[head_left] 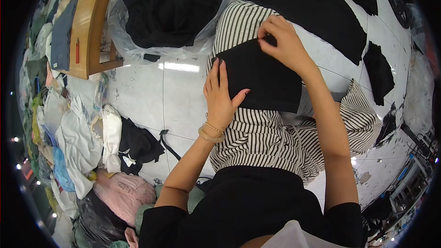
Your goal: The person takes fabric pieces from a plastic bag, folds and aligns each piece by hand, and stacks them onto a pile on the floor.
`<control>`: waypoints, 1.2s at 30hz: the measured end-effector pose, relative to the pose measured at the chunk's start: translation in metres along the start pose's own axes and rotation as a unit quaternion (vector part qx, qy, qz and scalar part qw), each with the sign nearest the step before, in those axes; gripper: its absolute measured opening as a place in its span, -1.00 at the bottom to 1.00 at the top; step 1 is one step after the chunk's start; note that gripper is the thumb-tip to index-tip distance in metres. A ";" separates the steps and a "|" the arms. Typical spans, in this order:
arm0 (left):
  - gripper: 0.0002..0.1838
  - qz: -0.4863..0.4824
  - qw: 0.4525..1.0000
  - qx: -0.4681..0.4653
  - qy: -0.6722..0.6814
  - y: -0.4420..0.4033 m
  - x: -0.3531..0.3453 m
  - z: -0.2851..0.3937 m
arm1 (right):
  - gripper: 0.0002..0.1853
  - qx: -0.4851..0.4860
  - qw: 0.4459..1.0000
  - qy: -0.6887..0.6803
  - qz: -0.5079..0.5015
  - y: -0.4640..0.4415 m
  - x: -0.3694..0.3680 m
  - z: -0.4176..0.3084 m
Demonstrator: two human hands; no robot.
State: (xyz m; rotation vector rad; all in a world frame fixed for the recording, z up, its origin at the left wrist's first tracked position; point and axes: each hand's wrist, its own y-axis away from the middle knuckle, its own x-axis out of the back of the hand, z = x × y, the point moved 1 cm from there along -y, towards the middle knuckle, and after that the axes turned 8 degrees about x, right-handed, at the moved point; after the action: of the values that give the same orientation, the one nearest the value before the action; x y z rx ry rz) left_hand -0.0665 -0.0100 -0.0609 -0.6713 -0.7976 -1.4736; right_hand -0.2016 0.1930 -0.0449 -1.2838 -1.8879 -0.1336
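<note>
Head view, only one. Landmark: black panel (268,80), spread over the striped cloth (257,131) across the person's lap.

Right hand (284,41): at the panel's far edge. Grip narrow, thumb and index closed on that edge by the look of it; exact bite partly hidden by the fingers.

Left hand (219,98): flat on the panel's left side, fingers together and pointing away from the body, thumb splayed inward over the cloth. Grip wide, pressing, nothing pinched.

Key relation: panel runs from the right grip back toward the body, and rightward from the left grip. Both hands touch it; right is the nearer to the far edge. Long axis: can't call it, about as wide as deep, right side partly under the forearm.

Around the panel: plastic bag (111,25) of black fabric (170,11) beyond, left; large black cloth (317,11) beyond, right; counter (86,16) farther left.
</note>
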 end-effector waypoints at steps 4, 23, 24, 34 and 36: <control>-0.06 -0.002 1.000 0.006 0.009 0.000 0.000 0.000 | -0.91 -0.095 0.990 -0.055 0.087 0.002 0.014 0.013; -0.05 0.005 1.000 0.003 0.028 -0.001 -0.002 0.001 | -0.85 -0.127 0.988 -0.029 0.081 0.017 -0.004 0.016; -0.05 0.007 1.000 0.003 0.028 -0.002 -0.001 0.001 | -0.83 -0.167 0.977 -0.085 0.101 0.013 0.000 0.014; -0.06 0.006 0.999 0.001 0.035 -0.002 -0.001 0.001 | -0.79 -0.075 0.996 -0.015 0.038 0.001 -0.001 0.007; -0.06 0.002 0.999 0.001 0.035 -0.002 -0.002 0.000 | -0.85 -0.064 0.998 0.005 0.027 0.004 -0.002 -0.005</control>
State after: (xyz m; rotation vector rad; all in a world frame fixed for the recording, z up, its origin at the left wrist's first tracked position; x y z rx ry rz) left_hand -0.0681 -0.0085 -0.0625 -0.6162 -0.7436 -1.4844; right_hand -0.1957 0.1910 -0.0445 -1.4157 -1.8592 -0.2347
